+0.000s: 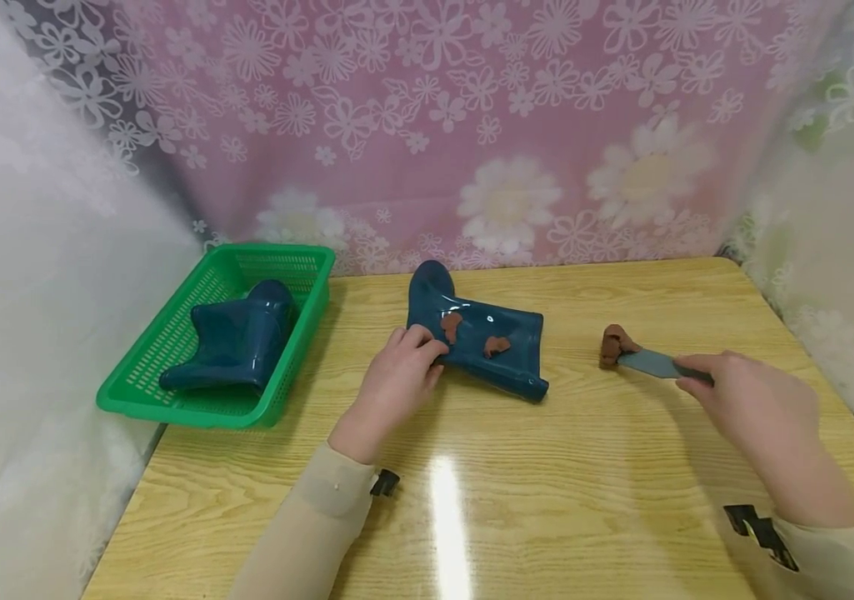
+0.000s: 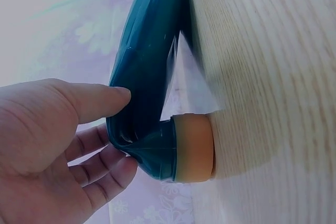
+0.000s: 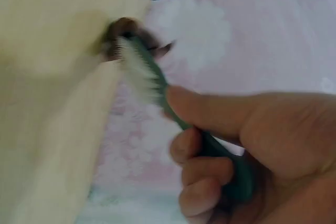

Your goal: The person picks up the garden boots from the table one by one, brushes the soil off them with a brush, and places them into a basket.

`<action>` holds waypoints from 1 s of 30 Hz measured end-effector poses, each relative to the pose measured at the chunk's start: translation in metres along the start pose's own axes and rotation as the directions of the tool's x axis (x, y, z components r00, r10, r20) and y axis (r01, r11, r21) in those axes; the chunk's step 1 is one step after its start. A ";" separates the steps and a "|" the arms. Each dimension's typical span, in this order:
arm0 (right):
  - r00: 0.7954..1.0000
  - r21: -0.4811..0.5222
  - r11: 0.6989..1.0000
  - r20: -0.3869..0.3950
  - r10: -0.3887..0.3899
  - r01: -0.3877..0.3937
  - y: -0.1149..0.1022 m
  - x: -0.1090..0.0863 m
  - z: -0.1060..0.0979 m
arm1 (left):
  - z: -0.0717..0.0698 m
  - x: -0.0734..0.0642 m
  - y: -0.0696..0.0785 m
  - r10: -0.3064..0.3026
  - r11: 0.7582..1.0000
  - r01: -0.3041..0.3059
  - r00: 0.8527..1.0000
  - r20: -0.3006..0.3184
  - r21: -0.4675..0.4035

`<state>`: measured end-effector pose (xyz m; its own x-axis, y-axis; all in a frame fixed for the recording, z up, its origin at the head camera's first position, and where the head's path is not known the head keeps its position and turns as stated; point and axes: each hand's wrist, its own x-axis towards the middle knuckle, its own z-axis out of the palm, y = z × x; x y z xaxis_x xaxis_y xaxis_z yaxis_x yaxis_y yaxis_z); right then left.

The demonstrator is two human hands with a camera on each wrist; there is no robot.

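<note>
A glossy dark blue rain boot [image 1: 516,327] lies on its side, toe towards the back and shaft opening to the right. Two brown smears stick to it, one patch [image 1: 451,325] near the ankle and another patch [image 1: 497,346] on the shaft. My left hand [image 1: 399,379] pinches the boot by its heel side, thumb on one face and fingers behind; the left wrist view shows its tan sole [image 2: 194,148]. Off to the right, my right hand [image 1: 760,408] grips a green-handled brush [image 1: 650,363] with pale bristles [image 3: 137,72]. At the brush's tip is a brown clay-like lump [image 1: 612,346].
A green plastic basket [image 1: 127,407] stands on the left of the wooden table [image 1: 546,483], with a second dark blue boot [image 1: 232,342] inside it. Flowered pink cloth [image 1: 509,125] hangs behind the table's back edge, and pale cloth hangs on both sides.
</note>
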<state>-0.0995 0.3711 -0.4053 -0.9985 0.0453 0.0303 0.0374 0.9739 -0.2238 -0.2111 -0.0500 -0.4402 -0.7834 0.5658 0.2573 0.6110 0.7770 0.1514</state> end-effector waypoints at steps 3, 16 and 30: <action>0.992 0.024 1.000 0.123 -0.014 0.011 -0.003 0.004 -0.009 | 0.000 0.000 -0.001 0.002 1.000 -0.002 1.000 0.001 0.005; 0.978 0.188 0.981 0.193 -0.082 0.045 -0.029 0.034 -0.019 | -0.001 0.002 0.002 0.010 1.000 -0.010 1.000 0.019 0.005; 0.991 0.209 0.976 0.101 -0.088 0.065 -0.038 0.031 -0.013 | -0.003 0.003 0.002 -0.003 1.000 0.003 1.000 -0.002 -0.014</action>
<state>-0.1312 0.3387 -0.3836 -0.9968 -0.0630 -0.0487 -0.0367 0.9066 -0.4204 -0.2121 -0.0480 -0.4365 -0.7848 0.5632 0.2586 0.6105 0.7745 0.1656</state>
